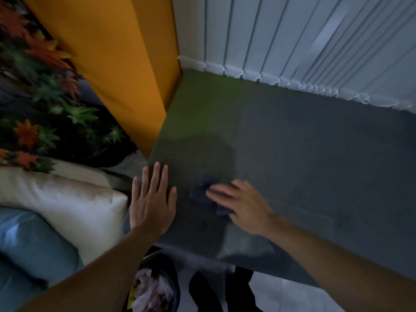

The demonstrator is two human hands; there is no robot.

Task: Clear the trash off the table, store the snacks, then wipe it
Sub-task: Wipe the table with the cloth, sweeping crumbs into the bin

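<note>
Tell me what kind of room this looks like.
Likely a home bedroom or living room: a white pillow lies beside the grey table, with vertical blinds and a yellow curtain behind it.

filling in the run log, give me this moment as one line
stage: wipe | left hand: flat on table | right hand: pressing dark cloth onto table, blurred

My left hand (153, 206) lies flat with straight fingers on the dark grey table (304, 154), at its left edge. Just beside it, a crumpled dark blue cloth (202, 192) rests on the tabletop under my blurred right hand (243, 206).
</note>
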